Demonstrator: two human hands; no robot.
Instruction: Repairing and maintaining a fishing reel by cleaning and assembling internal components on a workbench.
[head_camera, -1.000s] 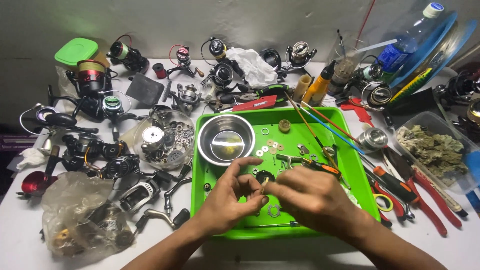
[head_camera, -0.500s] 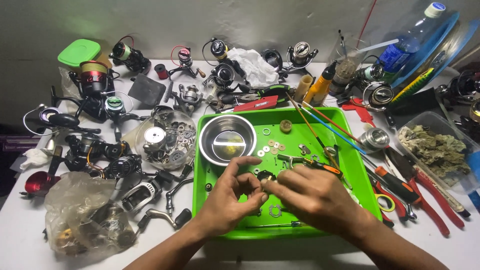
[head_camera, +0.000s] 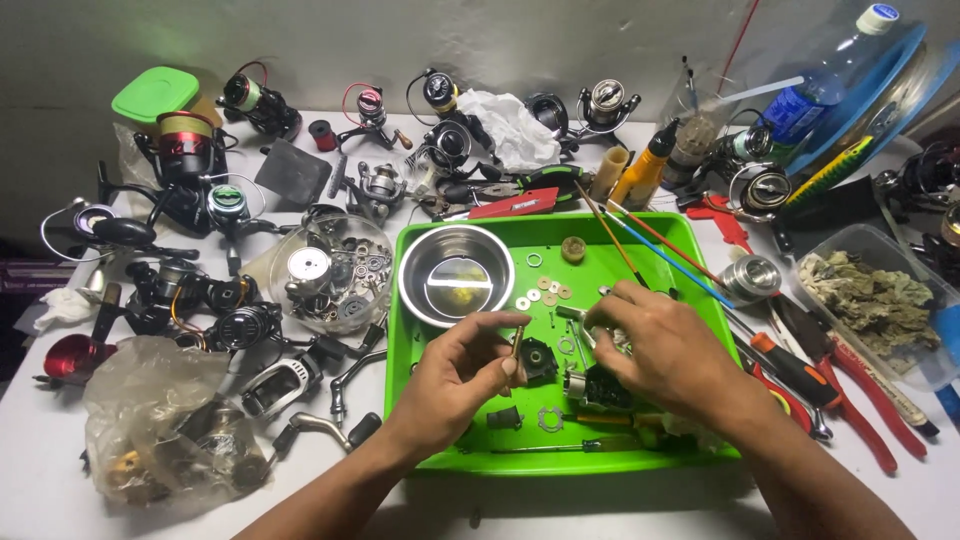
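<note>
**Small pin pinched over the green tray**

At nine o'clock I see a clear bowl of parts (head_camera: 335, 272). Over the green tray (head_camera: 640, 462), my left hand (head_camera: 455, 385) pinches a thin brass pin (head_camera: 518, 340) upright between thumb and forefinger. At three o'clock from it, my right hand (head_camera: 665, 355) curls over a black reel body (head_camera: 598, 385), fingertips pressed together on a small part. A steel bowl (head_camera: 455, 275) sits at eleven o'clock.

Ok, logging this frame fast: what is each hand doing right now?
Left hand: closed, pinching a small brass pin.
Right hand: closed over small metal parts above the green tray; exactly what cannot be told.
</note>
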